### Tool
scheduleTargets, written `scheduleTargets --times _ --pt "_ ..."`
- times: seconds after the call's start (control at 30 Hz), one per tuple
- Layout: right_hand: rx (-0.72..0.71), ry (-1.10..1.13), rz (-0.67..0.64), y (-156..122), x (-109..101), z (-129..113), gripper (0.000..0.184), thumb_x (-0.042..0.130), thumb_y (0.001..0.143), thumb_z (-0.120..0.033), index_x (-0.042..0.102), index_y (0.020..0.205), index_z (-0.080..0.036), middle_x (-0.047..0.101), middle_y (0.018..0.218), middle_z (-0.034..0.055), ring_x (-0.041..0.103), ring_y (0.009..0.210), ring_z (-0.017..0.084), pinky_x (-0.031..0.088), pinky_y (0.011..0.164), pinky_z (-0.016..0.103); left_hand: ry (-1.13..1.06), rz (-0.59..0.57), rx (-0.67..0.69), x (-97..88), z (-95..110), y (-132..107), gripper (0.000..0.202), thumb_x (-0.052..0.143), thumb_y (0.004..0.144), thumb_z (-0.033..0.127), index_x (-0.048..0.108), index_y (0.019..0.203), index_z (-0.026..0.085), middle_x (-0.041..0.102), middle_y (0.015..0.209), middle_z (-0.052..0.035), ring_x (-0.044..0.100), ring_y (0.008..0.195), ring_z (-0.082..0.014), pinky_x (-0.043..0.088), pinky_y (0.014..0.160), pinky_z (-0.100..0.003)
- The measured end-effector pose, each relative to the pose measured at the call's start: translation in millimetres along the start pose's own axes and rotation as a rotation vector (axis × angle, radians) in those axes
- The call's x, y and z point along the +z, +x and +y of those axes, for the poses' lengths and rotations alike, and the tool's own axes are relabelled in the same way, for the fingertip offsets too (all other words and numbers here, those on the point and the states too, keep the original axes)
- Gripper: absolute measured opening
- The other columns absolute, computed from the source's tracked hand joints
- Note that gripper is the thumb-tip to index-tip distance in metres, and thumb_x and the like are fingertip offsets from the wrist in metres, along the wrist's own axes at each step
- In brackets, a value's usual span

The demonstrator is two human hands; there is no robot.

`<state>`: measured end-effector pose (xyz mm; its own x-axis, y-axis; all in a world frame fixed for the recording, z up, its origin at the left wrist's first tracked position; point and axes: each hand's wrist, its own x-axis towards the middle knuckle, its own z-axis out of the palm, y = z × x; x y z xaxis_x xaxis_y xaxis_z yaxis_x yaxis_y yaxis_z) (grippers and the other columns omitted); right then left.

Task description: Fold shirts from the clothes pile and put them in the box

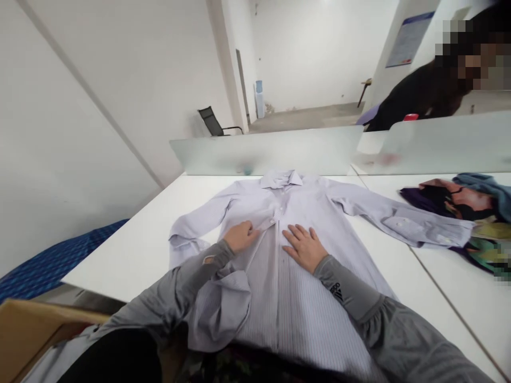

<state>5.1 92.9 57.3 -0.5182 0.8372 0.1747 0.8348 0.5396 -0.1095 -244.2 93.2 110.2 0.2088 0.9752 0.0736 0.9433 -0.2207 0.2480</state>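
Observation:
A pale lilac striped shirt [319,213] lies face up on the white table [131,250], collar at the far side and sleeves spread out. My left hand [240,236] pinches the edge of the button placket near mid-chest, fingers closed on the cloth. My right hand [304,247] rests flat on the shirt front just right of the placket, fingers stretched out. Both arms wear grey sleeves.
A heap of colourful clothes [463,202] lies at the table's right, touching the shirt's sleeve end. Frosted glass dividers [271,151] stand along the far edge. Another person in black [423,96] is beyond them. A cardboard box [27,330] sits at lower left.

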Motion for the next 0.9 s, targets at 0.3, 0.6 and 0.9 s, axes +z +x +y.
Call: scheduleTargets --times 0.3,0.6,0.9 --pt "-0.029 -0.064 0.06 6 6 7 0.055 0.029 0.097 -0.05 0.045 0.142 -0.022 0.038 0.15 0.0107 0.03 0.138 0.033 0.025 0.107 0.062 -0.055 0.019 -0.246 -11.0 -29 -133 0.023 0.05 0.087 0.042 0.052 0.079 0.021 0.057 0.072 -0.0011 0.058 0.073 -0.0192 0.037 0.066 -0.028" --pt "-0.137 0.42 0.074 -10 -24 -27 0.05 0.05 0.088 -0.049 0.059 0.127 -0.02 0.053 0.136 0.0146 0.045 0.129 0.03 0.033 0.108 0.053 -1.102 0.09 -0.178 -28.2 -4 -138 0.028 0.055 0.08 0.045 0.047 0.076 0.018 0.047 0.071 0.0041 0.051 0.065 -0.0123 0.047 0.059 -0.025" --pt "-0.065 1.373 -0.249 -62 -52 -123 0.032 0.076 0.068 -0.04 0.06 0.08 -0.015 0.056 0.07 -0.0014 0.052 0.067 0.012 0.045 0.066 0.027 -1.223 0.096 0.064 -42.2 39 -134 0.029 0.055 0.087 0.043 0.05 0.076 0.017 0.05 0.07 0.0035 0.051 0.067 -0.0096 0.046 0.065 -0.022"
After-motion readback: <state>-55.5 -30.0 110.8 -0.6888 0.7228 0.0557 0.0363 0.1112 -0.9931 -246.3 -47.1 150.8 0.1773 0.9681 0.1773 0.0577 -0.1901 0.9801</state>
